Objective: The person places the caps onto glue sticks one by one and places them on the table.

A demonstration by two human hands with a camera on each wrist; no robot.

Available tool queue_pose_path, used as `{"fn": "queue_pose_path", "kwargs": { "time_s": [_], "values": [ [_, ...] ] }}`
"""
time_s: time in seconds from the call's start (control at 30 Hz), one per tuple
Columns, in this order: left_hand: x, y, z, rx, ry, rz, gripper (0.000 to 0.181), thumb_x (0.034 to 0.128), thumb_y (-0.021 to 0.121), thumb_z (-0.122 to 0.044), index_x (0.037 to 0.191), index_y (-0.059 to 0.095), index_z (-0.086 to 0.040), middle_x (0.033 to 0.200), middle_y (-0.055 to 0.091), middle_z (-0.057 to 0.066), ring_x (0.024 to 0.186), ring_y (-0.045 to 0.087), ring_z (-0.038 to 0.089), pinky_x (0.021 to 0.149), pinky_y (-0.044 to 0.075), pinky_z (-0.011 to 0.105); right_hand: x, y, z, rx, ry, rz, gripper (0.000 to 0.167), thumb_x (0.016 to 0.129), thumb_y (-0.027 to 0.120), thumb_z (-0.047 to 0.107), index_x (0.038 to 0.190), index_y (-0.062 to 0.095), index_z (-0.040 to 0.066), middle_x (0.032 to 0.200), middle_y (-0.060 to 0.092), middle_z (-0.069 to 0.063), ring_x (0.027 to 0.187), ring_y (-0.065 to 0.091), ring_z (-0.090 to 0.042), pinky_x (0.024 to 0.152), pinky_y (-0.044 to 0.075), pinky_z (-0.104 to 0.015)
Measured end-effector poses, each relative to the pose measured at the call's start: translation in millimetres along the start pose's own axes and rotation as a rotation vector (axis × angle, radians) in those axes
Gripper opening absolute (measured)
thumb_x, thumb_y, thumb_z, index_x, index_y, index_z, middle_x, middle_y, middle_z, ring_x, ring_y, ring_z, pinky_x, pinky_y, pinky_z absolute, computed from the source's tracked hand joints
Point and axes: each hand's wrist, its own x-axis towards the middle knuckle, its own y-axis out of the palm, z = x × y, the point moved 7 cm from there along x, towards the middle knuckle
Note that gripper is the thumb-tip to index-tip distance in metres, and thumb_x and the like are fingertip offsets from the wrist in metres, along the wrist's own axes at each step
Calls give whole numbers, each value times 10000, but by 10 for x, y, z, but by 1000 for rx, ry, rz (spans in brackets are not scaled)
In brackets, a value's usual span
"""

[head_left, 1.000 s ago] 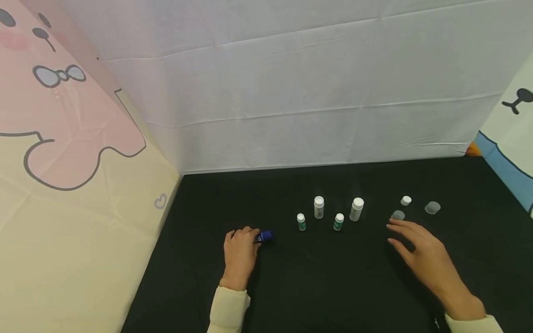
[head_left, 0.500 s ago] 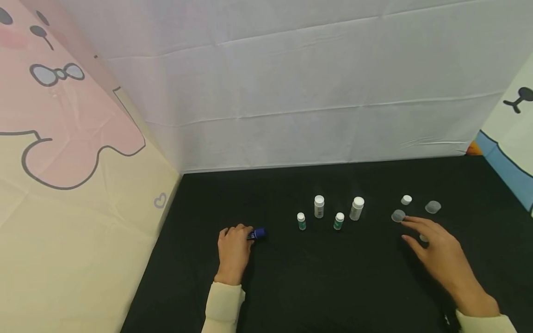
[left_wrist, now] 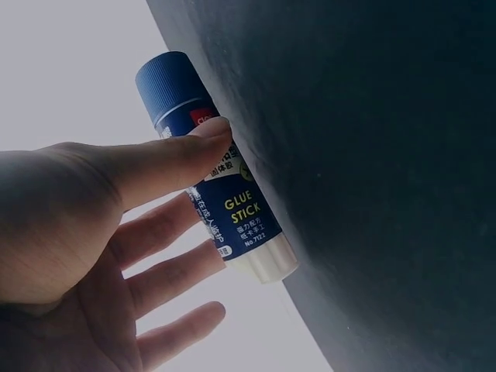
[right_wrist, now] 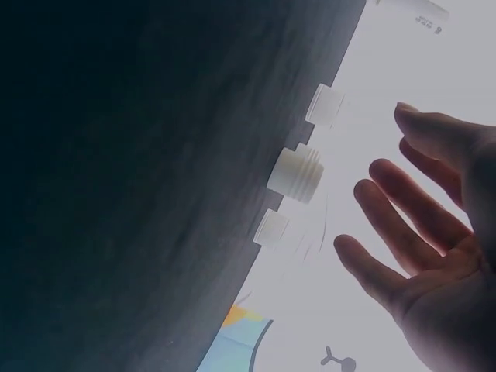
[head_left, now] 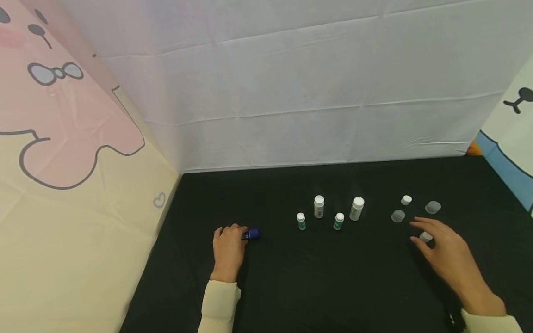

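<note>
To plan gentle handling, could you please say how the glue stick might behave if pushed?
Freed, the glue stick probably rolls, being round. It seems stiff, straight in the left hand. Its ridged cap likely resists slipping.

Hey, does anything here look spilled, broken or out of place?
Nothing stands out. The four white-topped bottles stand upright on the black tabletop, and I see no spill or visible damage. The glue stick is sideways, but the person's left grip holds it, so that seems ordinary.
</note>
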Motion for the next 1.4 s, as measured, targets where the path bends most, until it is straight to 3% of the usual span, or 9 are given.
{"fn": "queue_pose_path", "kwargs": {
  "time_s": [0.47,0.93,1.17,1.4],
  "values": [
    [-17,55,65,25,-24,55,329,779,913,-13,1088,828,-88,1010,772,89,950,730,305,1060,502,577,-32,68,-144,-24,56,91,454,745,877,-65,1161,698,-101,1223,641,-360,1077,617,-589,857,472,-728],
    [-24,50,64,7,-27,58,324,792,902,-3,1099,820,-65,1049,775,103,995,728,315,1058,511,564,-12,97,-241,-66,84,183,388,764,853,-91,1122,706,-101,1160,665,-357,1018,648,-580,819,489,-715],
    [-19,50,65,10,-26,49,337,794,904,-13,1115,814,-64,1064,775,110,1010,726,324,1062,508,571,5,96,-275,-42,120,237,279,797,817,-119,1059,724,-100,1108,684,-362,991,657,-586,800,490,-713],
    [-11,30,32,-5,-19,27,349,780,914,-13,1112,814,-52,1049,774,113,1001,726,328,1051,510,580,-3,83,-307,-30,135,228,187,836,786,-117,1014,736,-92,1079,686,-367,966,657,-593,785,485,-715]
  ]
}}
